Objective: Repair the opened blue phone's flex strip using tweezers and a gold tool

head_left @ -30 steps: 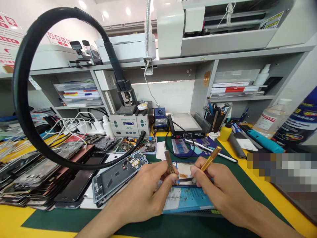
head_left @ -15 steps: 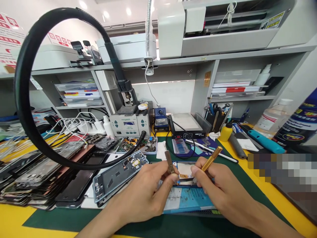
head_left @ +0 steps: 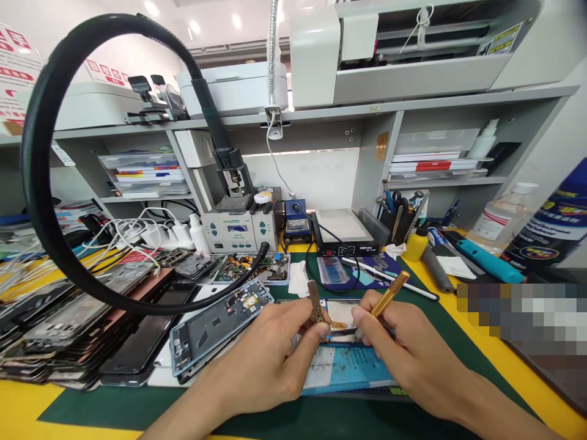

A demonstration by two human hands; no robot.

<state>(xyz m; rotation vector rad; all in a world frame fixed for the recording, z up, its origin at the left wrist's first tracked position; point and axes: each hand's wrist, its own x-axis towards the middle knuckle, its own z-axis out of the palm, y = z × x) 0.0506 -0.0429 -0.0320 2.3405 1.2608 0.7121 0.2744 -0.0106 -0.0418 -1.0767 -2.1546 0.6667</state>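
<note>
Far left, I see a pile of stripped phone frames (head_left: 68,330) on the tabletop (head_left: 137,409); my left hand (head_left: 270,360) pinches tweezers (head_left: 314,302); between both hands lies the opened phone (head_left: 342,313), at the top of a blue pad (head_left: 348,366); my right hand (head_left: 403,354) grips a gold-handled tool (head_left: 389,293), tip down at the phone; I judge the work midway: phone open, no part visibly lifted out.

We see our left hand (head_left: 270,360) and right hand (head_left: 403,354) bare, both forearms (head_left: 495,406) bare too, as far as the view reaches
</note>
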